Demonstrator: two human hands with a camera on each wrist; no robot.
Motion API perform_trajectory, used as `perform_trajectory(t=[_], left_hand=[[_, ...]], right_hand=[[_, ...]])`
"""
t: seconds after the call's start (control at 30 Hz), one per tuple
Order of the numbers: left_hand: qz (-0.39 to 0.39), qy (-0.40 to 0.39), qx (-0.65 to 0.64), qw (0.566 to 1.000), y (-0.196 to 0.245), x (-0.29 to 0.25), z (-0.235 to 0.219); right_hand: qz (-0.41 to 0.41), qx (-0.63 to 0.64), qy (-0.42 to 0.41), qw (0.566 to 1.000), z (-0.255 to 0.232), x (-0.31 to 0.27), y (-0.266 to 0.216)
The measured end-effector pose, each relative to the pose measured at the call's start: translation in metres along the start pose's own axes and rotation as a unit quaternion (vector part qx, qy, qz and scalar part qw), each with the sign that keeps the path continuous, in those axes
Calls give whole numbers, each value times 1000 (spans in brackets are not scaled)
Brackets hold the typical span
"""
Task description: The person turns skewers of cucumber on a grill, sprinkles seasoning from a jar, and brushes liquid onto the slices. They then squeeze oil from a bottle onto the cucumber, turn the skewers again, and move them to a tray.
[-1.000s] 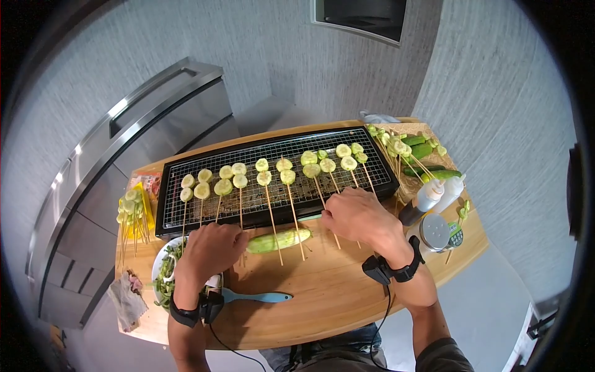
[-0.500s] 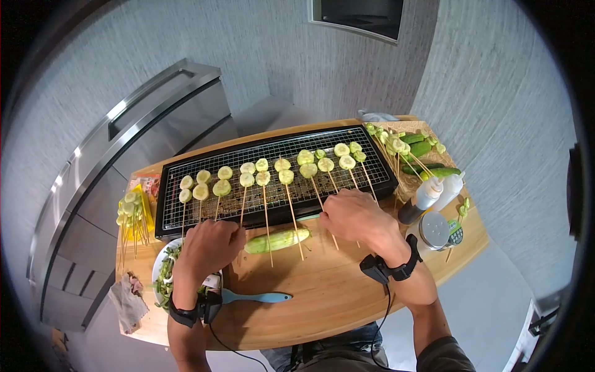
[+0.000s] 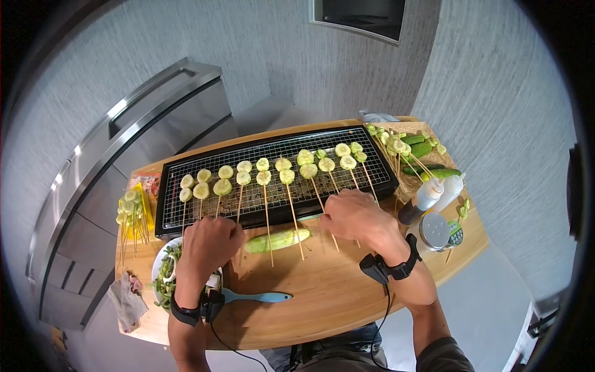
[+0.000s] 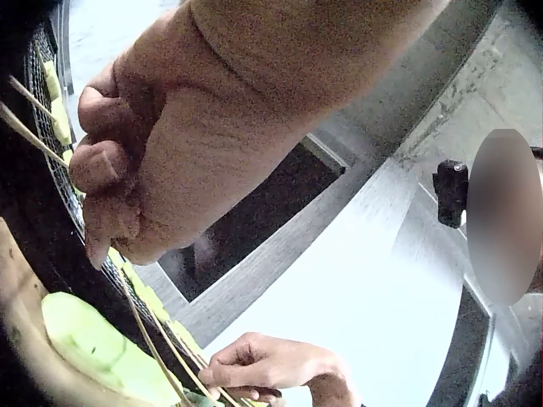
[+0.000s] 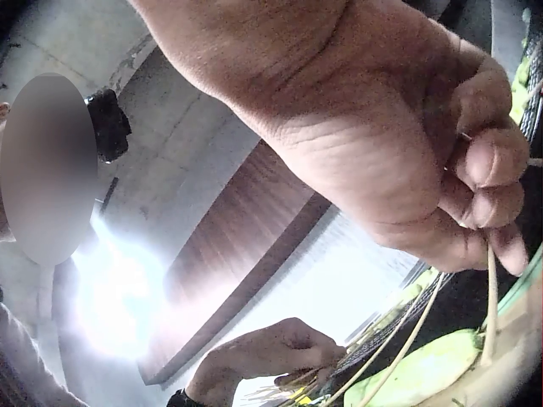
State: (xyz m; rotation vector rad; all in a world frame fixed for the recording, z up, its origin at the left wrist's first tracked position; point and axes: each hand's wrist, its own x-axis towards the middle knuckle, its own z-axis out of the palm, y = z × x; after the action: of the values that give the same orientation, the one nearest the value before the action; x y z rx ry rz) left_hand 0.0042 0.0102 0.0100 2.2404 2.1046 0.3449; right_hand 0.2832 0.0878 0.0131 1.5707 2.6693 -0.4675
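Observation:
Cucumber-slice skewers [image 3: 287, 177] lie in a row on a black grill [image 3: 396, 180], sticks pointing toward me. My left hand [image 3: 209, 248] is at the grill's front left edge, fingers curled and thumb pinching the stick of a cucumber skewer [image 3: 242, 178]; other sticks run under this hand. My right hand [image 3: 358, 214], at the front right edge, pinches another skewer between thumb and fingers; its stick [image 5: 491, 292] comes out below the fingers in the right wrist view. A pale peeled cucumber [image 3: 277, 240] lies on the table between the hands, with sticks crossing over it.
A bowl of greens [image 3: 164, 263] and a blue-handled brush [image 3: 266, 297] lie near the left forearm. Two squeeze bottles [image 3: 429, 195] and a shaker jar [image 3: 435, 232] stand at right, below a board with whole cucumbers [image 3: 421, 150]. More skewers [image 3: 130, 211] rest at far left.
The skewer at my left hand has shifted right, then slightly back left, with its slices on the mesh. My left hand has moved slightly left; the right hand has barely moved.

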Motion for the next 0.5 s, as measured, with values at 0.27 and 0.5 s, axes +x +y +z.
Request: perform_trajectory(t=[0.27, 0.5], left_hand=[[19, -51, -15, 998, -2, -3, 0], [-20, 52, -2, 998, 10, -6, -1]], right_hand=[[46, -36, 50, 997, -4, -9, -4], [-18, 11, 135, 991, -5, -15, -19]])
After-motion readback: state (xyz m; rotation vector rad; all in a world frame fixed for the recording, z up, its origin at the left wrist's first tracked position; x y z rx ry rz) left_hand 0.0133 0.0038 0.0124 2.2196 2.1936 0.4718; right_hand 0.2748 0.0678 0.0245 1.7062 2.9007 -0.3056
